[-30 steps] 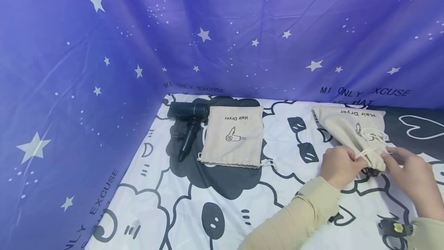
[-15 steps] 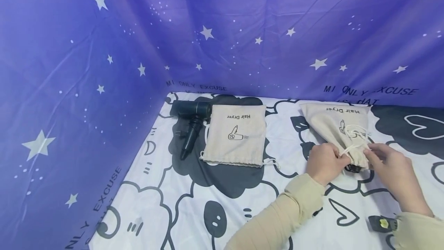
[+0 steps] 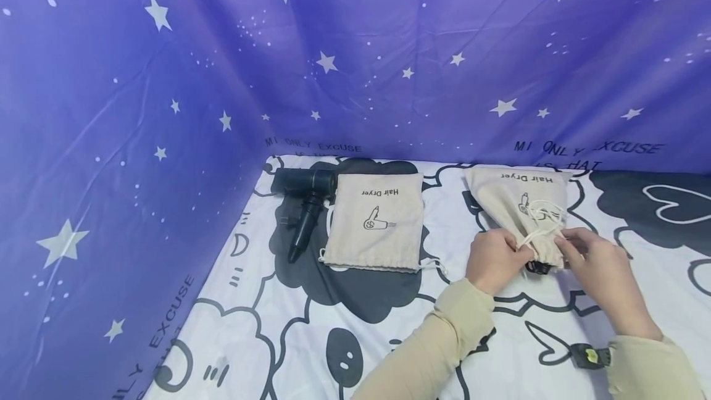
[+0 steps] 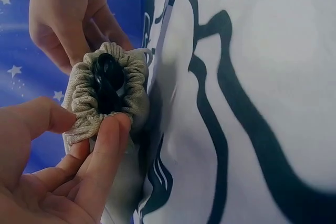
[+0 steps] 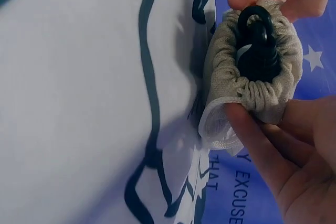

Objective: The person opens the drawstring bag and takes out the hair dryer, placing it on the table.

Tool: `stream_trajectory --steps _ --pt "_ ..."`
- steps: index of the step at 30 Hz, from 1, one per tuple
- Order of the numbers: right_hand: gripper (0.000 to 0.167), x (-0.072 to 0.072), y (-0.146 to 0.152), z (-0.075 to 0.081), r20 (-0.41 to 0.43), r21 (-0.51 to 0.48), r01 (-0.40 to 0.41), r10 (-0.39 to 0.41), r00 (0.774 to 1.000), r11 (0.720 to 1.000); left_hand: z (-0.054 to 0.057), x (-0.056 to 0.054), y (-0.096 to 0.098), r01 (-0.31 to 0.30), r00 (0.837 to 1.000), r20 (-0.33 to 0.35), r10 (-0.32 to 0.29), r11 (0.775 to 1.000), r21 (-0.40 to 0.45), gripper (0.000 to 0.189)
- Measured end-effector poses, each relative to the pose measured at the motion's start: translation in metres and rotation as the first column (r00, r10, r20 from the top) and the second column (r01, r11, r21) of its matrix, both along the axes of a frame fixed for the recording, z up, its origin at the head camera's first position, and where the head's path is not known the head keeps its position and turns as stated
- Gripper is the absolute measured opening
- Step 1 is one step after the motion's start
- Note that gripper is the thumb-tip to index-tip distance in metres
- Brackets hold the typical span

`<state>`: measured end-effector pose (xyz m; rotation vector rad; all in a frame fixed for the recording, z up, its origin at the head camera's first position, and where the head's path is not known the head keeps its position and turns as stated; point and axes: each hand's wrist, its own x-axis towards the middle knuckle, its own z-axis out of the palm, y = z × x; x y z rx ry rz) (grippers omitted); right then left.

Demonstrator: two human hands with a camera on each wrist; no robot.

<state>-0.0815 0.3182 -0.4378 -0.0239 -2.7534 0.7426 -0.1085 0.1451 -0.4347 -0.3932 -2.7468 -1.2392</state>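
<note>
A beige drawstring bag (image 3: 502,202) printed "Hair Dryer" lies at the right, its gathered mouth toward me. My left hand (image 3: 497,261) pinches the left side of that mouth between thumb and fingers. On the opposite side, my right hand (image 3: 597,264) pinches the rim. Inside the puckered opening, in the right wrist view, a black loop and coiled cord (image 5: 257,51) show; whatever else the bag holds is hidden. White drawstrings (image 3: 547,212) lie loosely over the bag's front. In the left wrist view, the fingers (image 4: 105,156) hold the ruffled cloth edge.
A second beige bag (image 3: 378,221), lying flat, is at the centre of the patterned sheet (image 3: 422,338). Beside it on the left lies a black hair dryer (image 3: 305,199) with its handle toward me. Purple star-printed curtains (image 3: 355,79) close off the back and left.
Both hands and the bag they hold have moved to the left across the sheet. The flat bag and the hair dryer stay where they were.
</note>
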Motion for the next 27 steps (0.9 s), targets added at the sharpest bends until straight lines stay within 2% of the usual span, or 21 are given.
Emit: stream_trajectory --steps 7,17,24,27 --pt "0.027 -0.001 -0.016 0.002 0.011 -0.015 -0.012 0.013 1.000 1.000 -0.003 0.000 -0.016 -0.003 1.000 0.015 0.002 0.998 0.063 0.035" --pt "0.022 0.000 -0.029 0.006 -0.018 -0.025 -0.038 0.038 0.999 0.999 -0.003 0.003 -0.026 -0.033 0.999 0.037 0.031 0.998 0.058 0.028" --pt "0.020 -0.004 -0.044 0.006 -0.032 -0.048 -0.079 0.078 0.996 0.996 -0.004 0.003 -0.041 -0.063 0.996 0.069 0.058 0.994 0.084 0.025" --pt "0.020 -0.004 -0.049 0.007 -0.028 -0.059 -0.070 0.068 0.997 0.996 -0.004 0.003 -0.046 -0.055 0.996 0.071 0.047 0.993 0.107 0.024"
